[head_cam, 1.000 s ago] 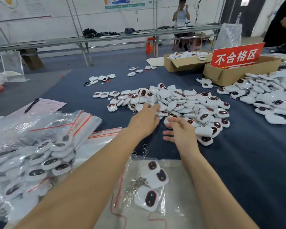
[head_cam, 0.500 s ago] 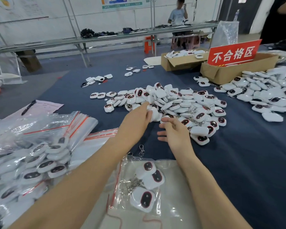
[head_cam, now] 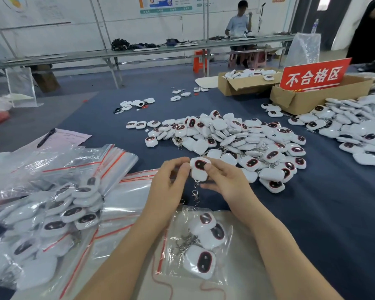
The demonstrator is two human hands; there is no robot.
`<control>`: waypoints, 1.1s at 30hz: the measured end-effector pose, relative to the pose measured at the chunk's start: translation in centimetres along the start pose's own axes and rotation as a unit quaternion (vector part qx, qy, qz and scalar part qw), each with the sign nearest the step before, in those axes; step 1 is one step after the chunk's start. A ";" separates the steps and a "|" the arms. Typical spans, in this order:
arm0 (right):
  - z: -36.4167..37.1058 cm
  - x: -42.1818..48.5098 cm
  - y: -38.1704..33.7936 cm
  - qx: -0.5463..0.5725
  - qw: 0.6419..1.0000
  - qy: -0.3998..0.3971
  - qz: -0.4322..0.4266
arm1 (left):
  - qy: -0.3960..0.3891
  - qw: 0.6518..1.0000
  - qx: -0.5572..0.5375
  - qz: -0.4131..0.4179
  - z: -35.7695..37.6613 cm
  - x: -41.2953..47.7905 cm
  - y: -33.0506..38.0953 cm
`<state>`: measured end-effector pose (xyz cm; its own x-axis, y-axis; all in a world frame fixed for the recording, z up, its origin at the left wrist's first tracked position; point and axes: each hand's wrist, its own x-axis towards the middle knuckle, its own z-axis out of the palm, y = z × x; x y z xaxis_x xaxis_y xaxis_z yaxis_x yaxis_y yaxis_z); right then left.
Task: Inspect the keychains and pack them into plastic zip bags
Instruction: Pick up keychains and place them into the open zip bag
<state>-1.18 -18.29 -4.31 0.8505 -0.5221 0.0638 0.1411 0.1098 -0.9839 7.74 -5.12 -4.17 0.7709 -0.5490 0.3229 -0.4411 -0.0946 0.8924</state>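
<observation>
both forearms reach to 12 o'clock, left hand (head_cam: 168, 180) and right hand (head_cam: 223, 183) pinching one white keychain (head_cam: 199, 169) between curled fingers, its chain (head_cam: 195, 194) dangling toward 6 o'clock.

Three keychains (head_cam: 205, 223) lay in the near bag (head_cam: 243, 267), one keychain (head_cam: 200, 169) was held, countless more lay loose, beside two cardboard boxes (head_cam: 240, 86), one red sign (head_cam: 314, 75) and one pen (head_cam: 46, 137)

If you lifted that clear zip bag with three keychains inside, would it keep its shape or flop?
Probably flop: the zip bag is thin, wrinkled film. The three keychains inside lie loose, so they would likely slide to the low end. It seems light, since the shells are small plastic.
</observation>
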 end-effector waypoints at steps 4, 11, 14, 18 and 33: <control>0.3 0.3 0.2 -0.021 1.000 0.003 -0.021 | -0.051 0.996 -0.051 -0.042 -0.7 0.4 -0.2; 0.3 0.3 0.6 0.004 0.999 -0.026 -0.022 | -0.074 0.991 -0.096 -0.065 -0.6 0.4 -0.3; 0.3 0.0 0.4 0.024 0.998 -0.057 -0.015 | -0.072 0.990 -0.096 -0.071 -0.6 0.4 -0.4; 0.3 -0.1 0.1 0.045 0.997 -0.067 0.008 | -0.069 0.989 -0.108 -0.075 -0.6 0.3 -0.4; 0.2 0.0 0.2 0.018 1.000 -0.024 -0.001 | -0.087 0.990 -0.089 -0.059 -0.5 0.2 -0.1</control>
<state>-1.01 -18.11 -4.43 0.8736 -0.4808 0.0754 0.1607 0.1388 -0.9772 8.12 -4.78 -4.02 0.7143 -0.6794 0.1681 -0.2529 -0.0266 0.9671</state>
